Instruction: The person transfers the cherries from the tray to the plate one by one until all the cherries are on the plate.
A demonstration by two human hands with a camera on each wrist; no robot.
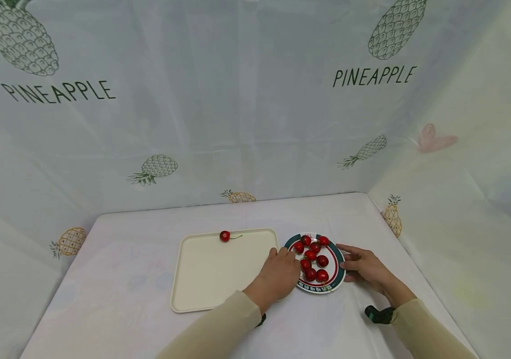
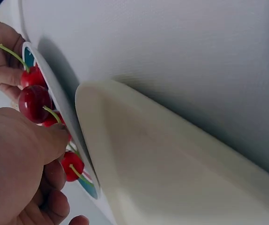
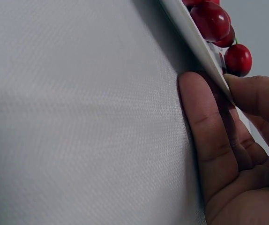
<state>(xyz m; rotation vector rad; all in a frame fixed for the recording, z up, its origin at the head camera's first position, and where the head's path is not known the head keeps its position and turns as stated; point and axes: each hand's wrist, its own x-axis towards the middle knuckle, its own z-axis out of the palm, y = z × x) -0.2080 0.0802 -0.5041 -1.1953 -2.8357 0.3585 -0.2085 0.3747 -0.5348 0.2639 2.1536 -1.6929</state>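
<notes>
A round plate point(image 1: 340, 259) with a green patterned rim bears several red cherries point(image 1: 322, 261) with stems. My right hand point(image 1: 370, 269) grips its right edge, thumb on top and fingers underneath, as the right wrist view shows. Over the plate's left side, my left hand point(image 1: 278, 274) reaches in with curled fingers. In the left wrist view its thumb and forefinger pinch at a cherry point(image 2: 51, 121) that they partly hide. Left of the plate lies a cream rectangular tray point(image 1: 219, 274), with one stemmed cherry point(image 1: 224, 236) at its far edge.
A white cloth covers the table point(image 1: 121, 279). Behind it hangs a curtain point(image 1: 215, 114) printed with pineapples, and a pale cloth wall point(image 1: 475, 224) stands on the right. The tray's raised rim is close to the plate.
</notes>
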